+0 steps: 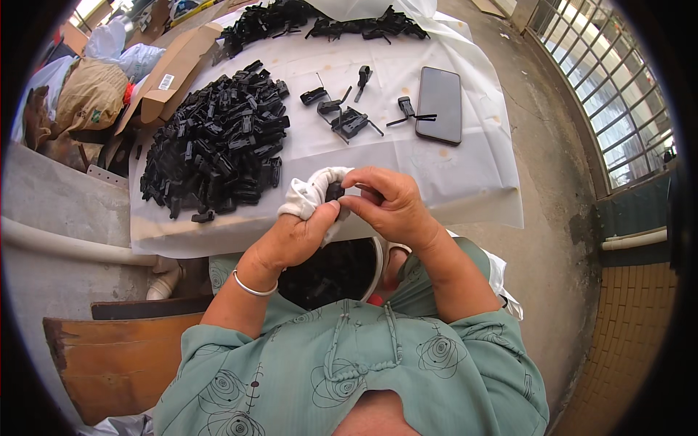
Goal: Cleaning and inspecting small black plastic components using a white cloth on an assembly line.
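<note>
At the near edge of the tabletop, which is covered with a pale sheet, the person's two hands meet over a small dark piece. The left hand has its grip closed on this piece, the thumb along its near side; a white cloth is bunched about that hand's fingers and hides most of them. From the other side comes the right hand, index finger and thumb curved toward each other with their tips at the piece; how firmly that grip is closed, I cannot tell. A pale bracelet circles the left wrist.

To the left of the hands on the tabletop lies a large heap of black pieces. Beyond the hands, toward the middle, a few loose black parts lie scattered, some with thin arms sticking out. A phone with a dark screen lies right of these, and the thin arms of one nearby part reach over its left edge. More black pieces are massed at the far end.

Below the near edge, between the person's knees, stands a round tub with dark contents. An open cardboard box leans beside the heap, near a tan sack, and a barred window runs along the right.
</note>
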Motion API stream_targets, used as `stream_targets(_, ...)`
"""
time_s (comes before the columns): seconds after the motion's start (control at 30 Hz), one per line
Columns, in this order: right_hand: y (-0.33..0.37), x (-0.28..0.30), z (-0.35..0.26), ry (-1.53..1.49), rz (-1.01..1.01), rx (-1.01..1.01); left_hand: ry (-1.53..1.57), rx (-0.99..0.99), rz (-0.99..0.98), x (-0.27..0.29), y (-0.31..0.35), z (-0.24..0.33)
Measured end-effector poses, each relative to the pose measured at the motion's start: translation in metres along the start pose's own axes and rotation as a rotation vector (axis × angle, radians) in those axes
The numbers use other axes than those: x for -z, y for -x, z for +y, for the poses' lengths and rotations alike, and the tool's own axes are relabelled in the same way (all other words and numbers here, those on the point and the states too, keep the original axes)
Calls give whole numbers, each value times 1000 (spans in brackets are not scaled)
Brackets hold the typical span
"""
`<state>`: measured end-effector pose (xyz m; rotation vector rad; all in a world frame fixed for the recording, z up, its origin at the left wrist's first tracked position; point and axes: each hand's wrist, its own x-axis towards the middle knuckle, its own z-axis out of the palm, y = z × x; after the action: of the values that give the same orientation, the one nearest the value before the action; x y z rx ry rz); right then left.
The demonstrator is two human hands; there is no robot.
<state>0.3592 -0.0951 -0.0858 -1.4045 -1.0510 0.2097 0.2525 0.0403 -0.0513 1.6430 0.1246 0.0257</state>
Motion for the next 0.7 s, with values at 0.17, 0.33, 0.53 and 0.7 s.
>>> stream_targets(0.17, 0, -1, 2, -64, -51, -72, 184, 124, -64, 4, 5, 3)
stream_targets(0.33, -1, -2, -3, -28, -128, -64, -60, -47, 100, 3, 2, -8)
stream_targets(0.53, -2, -4, -4, -41, -254, -180, -385, -235, 150, -2, -1, -7)
stream_targets(0.7, -5, -16, -3, 51, -157, -179, -478, -276, 220, -2, -1, -16)
